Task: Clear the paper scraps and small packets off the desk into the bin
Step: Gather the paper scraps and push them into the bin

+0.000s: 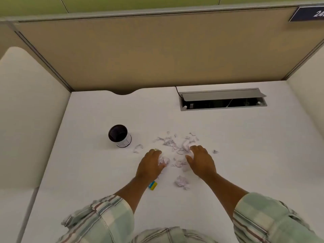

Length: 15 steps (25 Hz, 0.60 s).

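Note:
Torn white paper scraps point(175, 142) lie scattered across the middle of the white desk point(91, 120). My left hand point(150, 164) rests on the desk with its fingers curled around a crumpled wad of scraps point(164, 161). My right hand point(201, 162) lies flat beside the pile, fingers spread, palm facing the left hand. A loose crumpled clump of paper point(182, 182) sits between my forearms. A small blue and yellow packet point(152, 185) peeks out from under my left wrist. The little round bin point(119, 135), black inside with a white wall, stands to the left of the scraps.
An open cable hatch point(222, 99) with a grey lid is set into the desk at the back right. Beige partition panels point(140, 53) close off the back and sides. A stray scrap point(215, 151) lies right of my right hand, two more scraps point(138, 148) near the bin.

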{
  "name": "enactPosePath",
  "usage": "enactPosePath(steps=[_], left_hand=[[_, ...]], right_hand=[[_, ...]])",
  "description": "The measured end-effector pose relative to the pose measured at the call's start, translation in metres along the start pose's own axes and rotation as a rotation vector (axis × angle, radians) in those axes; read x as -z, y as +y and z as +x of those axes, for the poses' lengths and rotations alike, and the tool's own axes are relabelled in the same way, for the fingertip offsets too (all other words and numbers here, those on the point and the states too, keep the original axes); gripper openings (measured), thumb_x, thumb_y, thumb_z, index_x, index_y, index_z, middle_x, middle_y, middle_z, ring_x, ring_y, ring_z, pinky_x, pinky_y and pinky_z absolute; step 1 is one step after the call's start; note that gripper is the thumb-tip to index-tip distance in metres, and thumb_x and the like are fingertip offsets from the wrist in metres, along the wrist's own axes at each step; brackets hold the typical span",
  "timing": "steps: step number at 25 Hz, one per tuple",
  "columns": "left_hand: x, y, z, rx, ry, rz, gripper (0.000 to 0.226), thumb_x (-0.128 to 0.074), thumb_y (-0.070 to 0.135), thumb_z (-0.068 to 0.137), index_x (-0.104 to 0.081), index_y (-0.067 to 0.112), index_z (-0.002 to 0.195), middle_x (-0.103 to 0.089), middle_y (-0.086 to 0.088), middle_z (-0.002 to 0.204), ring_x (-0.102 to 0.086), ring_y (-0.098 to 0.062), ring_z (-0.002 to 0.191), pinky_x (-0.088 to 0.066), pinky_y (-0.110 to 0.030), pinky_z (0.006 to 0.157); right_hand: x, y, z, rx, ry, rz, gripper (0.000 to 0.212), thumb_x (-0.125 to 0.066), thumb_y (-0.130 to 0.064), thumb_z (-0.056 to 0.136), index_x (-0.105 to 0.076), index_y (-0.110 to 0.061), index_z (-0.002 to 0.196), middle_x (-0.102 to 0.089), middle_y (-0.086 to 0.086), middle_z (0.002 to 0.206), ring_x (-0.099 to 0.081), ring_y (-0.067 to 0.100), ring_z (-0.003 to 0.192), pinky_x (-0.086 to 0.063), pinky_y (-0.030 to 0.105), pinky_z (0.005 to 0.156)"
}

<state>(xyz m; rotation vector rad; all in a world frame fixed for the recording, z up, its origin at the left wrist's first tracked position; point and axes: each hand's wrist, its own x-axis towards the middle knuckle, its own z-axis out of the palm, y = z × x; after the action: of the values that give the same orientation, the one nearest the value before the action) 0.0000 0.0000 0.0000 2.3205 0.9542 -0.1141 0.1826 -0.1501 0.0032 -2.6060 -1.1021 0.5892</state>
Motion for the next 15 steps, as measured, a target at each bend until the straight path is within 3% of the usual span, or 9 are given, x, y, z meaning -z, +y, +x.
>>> enactPosePath(steps=[2,5,10,12,15], left_hand=[[-0.006,0.004,0.010,0.069,-0.025,-0.094,0.062,-0.072,0.047,0.086,-0.050,0.022,0.139,-0.052,0.002,0.140,-0.055,-0.019,0.126,-0.049,-0.034,0.101],[-0.012,0.010,0.019,0.129,-0.074,-0.034,0.067,-0.076,0.049,0.082,-0.050,0.022,0.137,-0.050,0.001,0.140,-0.057,-0.023,0.123,-0.052,-0.039,0.099],[-0.022,0.007,0.027,0.134,-0.095,-0.018,0.039,-0.071,0.034,0.088,-0.063,0.017,0.122,-0.055,-0.007,0.128,-0.059,-0.029,0.115,-0.051,-0.039,0.096],[-0.026,0.003,0.029,0.103,-0.083,-0.046,0.030,-0.067,0.026,0.091,-0.067,0.013,0.119,-0.059,-0.011,0.123,-0.059,-0.031,0.112,-0.050,-0.039,0.097],[-0.023,0.002,0.030,0.079,-0.029,-0.132,0.016,-0.068,0.015,0.089,-0.074,0.009,0.103,-0.068,-0.011,0.104,-0.064,-0.025,0.095,-0.054,-0.035,0.087]], right_hand=[[-0.001,-0.001,0.013,-0.015,0.036,-0.033,0.046,-0.057,-0.046,0.096,-0.055,-0.019,0.133,-0.061,0.004,0.130,-0.058,0.026,0.118,-0.051,0.039,0.093],[-0.002,-0.004,0.027,-0.019,0.050,-0.122,0.048,-0.062,-0.051,0.092,-0.057,-0.018,0.127,-0.061,0.004,0.124,-0.059,0.026,0.112,-0.051,0.039,0.088],[-0.005,-0.009,0.046,-0.012,0.127,-0.130,0.056,-0.073,-0.053,0.083,-0.055,-0.020,0.125,-0.061,0.006,0.120,-0.061,0.027,0.105,-0.053,0.038,0.084],[-0.008,-0.011,0.053,0.013,0.091,-0.153,0.044,-0.069,-0.046,0.089,-0.059,-0.022,0.124,-0.062,0.005,0.121,-0.062,0.027,0.106,-0.051,0.038,0.086],[-0.010,-0.012,0.055,0.031,0.054,-0.210,0.019,-0.056,-0.031,0.099,-0.065,-0.022,0.113,-0.068,0.002,0.112,-0.065,0.024,0.098,-0.047,0.036,0.086]])
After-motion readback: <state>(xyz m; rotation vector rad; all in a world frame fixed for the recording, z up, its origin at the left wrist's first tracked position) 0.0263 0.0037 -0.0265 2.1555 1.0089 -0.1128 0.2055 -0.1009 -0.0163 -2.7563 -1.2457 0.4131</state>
